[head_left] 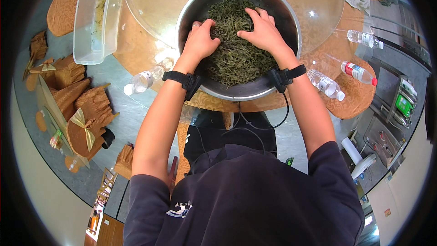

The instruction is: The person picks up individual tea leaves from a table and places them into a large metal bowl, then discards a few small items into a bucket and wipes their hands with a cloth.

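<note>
A wide metal basin holds a heap of dark green, stringy, dried-looking plant strands. My left hand lies on the left part of the heap, close to the basin's inner wall. Its thumb and index finger are apart, and a ring shows on one finger. On the upper right part of the heap rests my right hand, fingers spread and thumb pointing left. Both hands touch the strands, and neither grips a visible bunch. Some fingertips are partly hidden in the greens.
The basin stands on a round table with a glass turntable. A clear plastic tub is at left. Plastic bottles lie nearby: one left, others right, including a red-capped one. Cloth-covered chairs stand around.
</note>
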### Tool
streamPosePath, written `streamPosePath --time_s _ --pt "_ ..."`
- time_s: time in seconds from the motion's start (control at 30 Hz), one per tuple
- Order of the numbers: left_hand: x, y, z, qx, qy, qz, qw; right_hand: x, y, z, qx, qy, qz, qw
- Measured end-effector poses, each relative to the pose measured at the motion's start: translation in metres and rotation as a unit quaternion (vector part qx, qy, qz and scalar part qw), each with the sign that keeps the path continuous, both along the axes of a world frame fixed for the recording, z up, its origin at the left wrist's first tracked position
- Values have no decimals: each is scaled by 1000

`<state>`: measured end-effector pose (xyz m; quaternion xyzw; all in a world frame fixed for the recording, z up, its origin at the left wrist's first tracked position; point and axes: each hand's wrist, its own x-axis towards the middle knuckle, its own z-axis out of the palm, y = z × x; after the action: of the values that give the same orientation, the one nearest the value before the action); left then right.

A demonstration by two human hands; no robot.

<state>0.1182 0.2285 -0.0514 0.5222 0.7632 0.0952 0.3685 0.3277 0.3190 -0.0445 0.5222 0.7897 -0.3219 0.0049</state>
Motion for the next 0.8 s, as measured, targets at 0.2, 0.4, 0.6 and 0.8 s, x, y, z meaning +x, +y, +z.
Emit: streamPosePath --time_s 0.2,0.4,0.6,0.8 --pt "1 -4 22 42 -31 -17 998 -8 9 -5 167 101 51 979" --pt "4 -21 31 138 22 -23 990 -11 16 -5 176 39 123 976" --pt "3 -27 36 221 -1 -8 975 1 14 5 189 94 105 972" --pt "14 -25 37 229 10 10 973 7 18 1 168 73 74 980"
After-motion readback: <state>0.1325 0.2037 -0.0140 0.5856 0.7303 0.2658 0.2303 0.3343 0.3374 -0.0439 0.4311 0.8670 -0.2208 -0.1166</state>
